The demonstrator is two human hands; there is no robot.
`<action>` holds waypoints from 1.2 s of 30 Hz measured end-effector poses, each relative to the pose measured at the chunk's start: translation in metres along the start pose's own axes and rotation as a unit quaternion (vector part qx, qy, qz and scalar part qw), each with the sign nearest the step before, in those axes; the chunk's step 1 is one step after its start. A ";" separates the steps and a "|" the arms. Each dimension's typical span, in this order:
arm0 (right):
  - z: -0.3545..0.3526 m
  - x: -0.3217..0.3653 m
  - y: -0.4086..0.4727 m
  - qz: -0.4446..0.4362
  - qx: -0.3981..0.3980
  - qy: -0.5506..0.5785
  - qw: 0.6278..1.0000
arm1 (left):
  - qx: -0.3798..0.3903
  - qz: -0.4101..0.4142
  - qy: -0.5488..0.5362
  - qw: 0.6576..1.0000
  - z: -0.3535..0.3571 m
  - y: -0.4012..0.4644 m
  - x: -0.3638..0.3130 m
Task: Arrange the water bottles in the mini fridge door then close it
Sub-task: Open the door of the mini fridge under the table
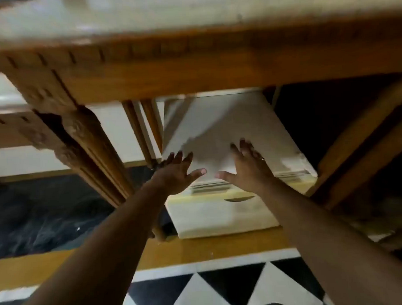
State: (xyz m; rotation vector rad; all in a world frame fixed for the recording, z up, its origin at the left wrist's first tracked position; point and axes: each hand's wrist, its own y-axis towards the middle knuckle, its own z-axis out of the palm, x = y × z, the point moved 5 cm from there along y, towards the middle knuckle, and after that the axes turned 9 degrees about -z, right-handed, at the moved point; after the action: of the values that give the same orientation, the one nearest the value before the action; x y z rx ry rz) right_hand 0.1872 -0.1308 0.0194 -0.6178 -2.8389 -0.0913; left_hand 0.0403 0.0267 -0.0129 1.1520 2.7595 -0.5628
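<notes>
Both hands reach at frame centre to the white mini fridge tucked under the wooden table — left hand and right hand both flat, fingers spread, gripping nothing. Palms look pressed on the door, likely pushing it closed. No water bottles visible — presumably inside.

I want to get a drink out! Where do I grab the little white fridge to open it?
Probably at the dark curved slot on the mini fridge front, just under its top edge. It looks like a recessed grip: hook your fingertips in from the front and pull. Both the left hand and right hand are open over the fridge top.
</notes>
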 end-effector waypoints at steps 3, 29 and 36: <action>0.061 -0.023 0.015 0.048 0.001 0.012 0.999 | -0.061 -0.011 0.097 0.993 0.039 0.045 0.015; 0.101 -0.045 -0.143 0.112 0.033 0.010 0.993 | -0.121 0.021 0.088 0.989 0.045 0.066 0.000; 0.083 -0.075 -0.208 0.232 0.039 -0.050 0.971 | -0.117 0.043 0.090 0.988 0.044 0.067 -0.029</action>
State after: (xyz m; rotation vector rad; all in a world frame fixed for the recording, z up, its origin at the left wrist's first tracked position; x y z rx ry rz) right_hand 0.1492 -0.3410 -0.0814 -1.2779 -2.6897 0.1353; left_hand 0.1055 0.0346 -0.0668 1.3140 2.8088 -0.1261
